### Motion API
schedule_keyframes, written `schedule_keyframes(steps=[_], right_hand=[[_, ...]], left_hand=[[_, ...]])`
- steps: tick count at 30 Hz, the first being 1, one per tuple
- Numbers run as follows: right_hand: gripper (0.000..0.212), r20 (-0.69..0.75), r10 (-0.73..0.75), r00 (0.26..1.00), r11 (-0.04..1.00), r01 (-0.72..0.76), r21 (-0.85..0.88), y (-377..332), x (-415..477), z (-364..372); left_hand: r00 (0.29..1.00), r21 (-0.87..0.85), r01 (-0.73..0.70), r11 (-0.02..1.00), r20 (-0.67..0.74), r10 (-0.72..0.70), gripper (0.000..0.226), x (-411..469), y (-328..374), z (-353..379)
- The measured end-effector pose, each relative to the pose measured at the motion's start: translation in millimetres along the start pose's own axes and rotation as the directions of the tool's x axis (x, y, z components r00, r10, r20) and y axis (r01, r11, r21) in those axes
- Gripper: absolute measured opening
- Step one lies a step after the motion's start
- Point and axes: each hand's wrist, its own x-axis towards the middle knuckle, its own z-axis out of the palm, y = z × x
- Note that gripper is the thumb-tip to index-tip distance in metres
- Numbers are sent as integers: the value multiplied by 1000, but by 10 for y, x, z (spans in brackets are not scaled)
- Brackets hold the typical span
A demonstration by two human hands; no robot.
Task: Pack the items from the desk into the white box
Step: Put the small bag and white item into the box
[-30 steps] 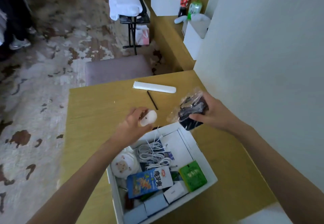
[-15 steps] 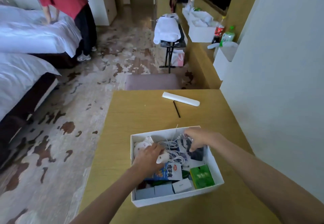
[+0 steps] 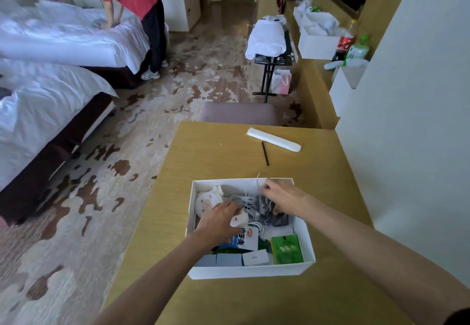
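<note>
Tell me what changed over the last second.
Both hands came down into the white box: the left hand carried in the white plug, the right hand the dark bagged item. The white case and black stick stayed on the desk.

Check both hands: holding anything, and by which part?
Left hand holds the small white oval gadget by its left end, inside the white box. Right hand rests on the dark plastic-wrapped bundle; whether it grips cannot be told.
</note>
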Motion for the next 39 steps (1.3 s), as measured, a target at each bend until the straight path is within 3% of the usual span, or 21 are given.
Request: schedule_keyframes(steps=[5,10,15,18,20,23,25,28,31,34,39], right_hand=[[55,82,9,997,993,-19,118,57,-61,109],[58,24,-80,996,989,77,123,-16,-134,173],[64,148,-53,988,991,35,126,-34,-191,172],[57,132,-30,991,998,23,58,-92,-197,128],[51,39,-2,999,987,-4,160,-139,-194,90],[54,-84,106,991,829,-41,557,-197,-174,-24],[54,-39,158,987,656,-75,751,-249,-158,-117],[62,70,152,986,434,-130,892,-356,-131,-195],[52,93,179,979,346,-151,926,-449,-106,-174],[35,118,185,976,399,-184,898,-489,-100,-140],[23,269,34,962,702,-215,679,-410,-251,19]], left_hand=[[998,-60,-12,998,-57,8,55,11,37,3],[998,-41,-8,999,-69,5,54,8,5,26],[998,-35,-17,999,-63,15,55,12,-43,60],[999,-62,-7,998,-52,3,55,30,-81,48],[998,-101,-9,995,-69,2,52,45,-105,27],[991,-157,-66,985,-124,47,52,51,-136,3],[986,-164,-103,981,-150,78,53,40,-149,-17],[974,-156,-138,978,-200,106,53,23,-160,-46],[967,-164,-172,971,-218,134,55,23,-146,-69],[979,-133,-169,976,-138,151,65,26,-157,-36],[958,166,-259,952,170,231,76,3,-280,90]])
